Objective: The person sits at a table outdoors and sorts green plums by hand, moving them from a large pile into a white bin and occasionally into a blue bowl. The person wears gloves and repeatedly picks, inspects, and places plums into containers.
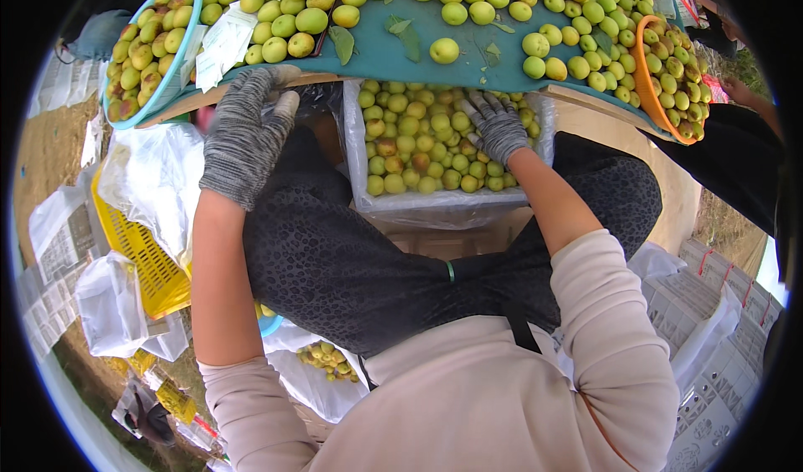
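Note:
My left hand (244, 133), in a grey knitted glove with pale fingertips, is at the near edge of the table, beside a stack of paper slips (224, 44). Its fingers are stretched out, and no object shows in it. My right hand (499, 127), gloved the same way, lies with fingers spread on round yellow-green fruit (422, 129), some blushed brown. This fruit fills a plastic-lined box (355, 158) between my knees, under the table edge. More such fruit (288, 27) is heaped on the teal-covered table (385, 58), with a single fruit (444, 51) lying apart near its edge.
A light-blue-rimmed basket (194, 20) of fruit stands at the table's left, an orange basket (642, 62) at its right. Loose leaves (406, 37) lie on the cloth. At my left is a yellow crate (138, 250) with plastic sheeting; another person's arm (753, 100) shows far right.

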The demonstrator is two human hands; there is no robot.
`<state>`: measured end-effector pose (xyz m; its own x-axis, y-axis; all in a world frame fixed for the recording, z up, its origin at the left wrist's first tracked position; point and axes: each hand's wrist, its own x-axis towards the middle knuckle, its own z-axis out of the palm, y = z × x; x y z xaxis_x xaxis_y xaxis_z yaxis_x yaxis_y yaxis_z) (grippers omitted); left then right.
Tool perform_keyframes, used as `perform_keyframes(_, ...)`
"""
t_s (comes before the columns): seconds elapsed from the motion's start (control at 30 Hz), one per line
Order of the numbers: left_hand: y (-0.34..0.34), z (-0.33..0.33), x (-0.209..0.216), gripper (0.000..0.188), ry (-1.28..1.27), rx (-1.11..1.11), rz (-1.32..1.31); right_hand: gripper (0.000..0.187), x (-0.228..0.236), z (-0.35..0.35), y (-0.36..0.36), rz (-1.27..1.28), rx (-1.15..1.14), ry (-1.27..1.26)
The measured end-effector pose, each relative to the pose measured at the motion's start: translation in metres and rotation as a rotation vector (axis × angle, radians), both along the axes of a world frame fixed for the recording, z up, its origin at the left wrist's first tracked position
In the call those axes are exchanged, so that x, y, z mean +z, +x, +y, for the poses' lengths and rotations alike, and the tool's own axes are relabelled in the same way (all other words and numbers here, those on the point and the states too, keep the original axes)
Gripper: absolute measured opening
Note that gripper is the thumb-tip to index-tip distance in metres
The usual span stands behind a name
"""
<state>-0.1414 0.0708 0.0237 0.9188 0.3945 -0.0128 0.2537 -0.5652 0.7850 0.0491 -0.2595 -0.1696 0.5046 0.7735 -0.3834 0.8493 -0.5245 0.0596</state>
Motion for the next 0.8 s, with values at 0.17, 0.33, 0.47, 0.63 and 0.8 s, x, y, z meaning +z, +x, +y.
perform_keyframes(0.17, 0.082, -0.128, -0.067, 0.055, 0.438, -0.801, 0.765, 0.06, -0.011, -0.052, 0.004, -0.152, -0.246, 0.023)
perform_keyframes(0.33, 0.067, -0.153, -0.164, 0.064, 0.655, -0.525, 0.596, 0.06, -0.037, -0.066, 0.011, -0.263, -0.377, 0.29)
perform_keyframes(0.47, 0.051, -0.125, -0.2, 0.058, 0.693, -0.42, 0.594, 0.061, -0.049, -0.064, 0.006, -0.289, -0.595, 0.508)
perform_keyframes(0.63, 0.071, -0.105, -0.209, 0.056, 0.785, -0.317, 0.637, 0.038, -0.019, -0.059, -0.021, -0.017, -0.573, 0.461)
perform_keyframes(0.8, 0.101, -0.096, -0.213, 0.056, 0.963, -0.174, 0.727, 0.041, 0.006, -0.03, -0.078, 0.154, -0.6, 0.128)
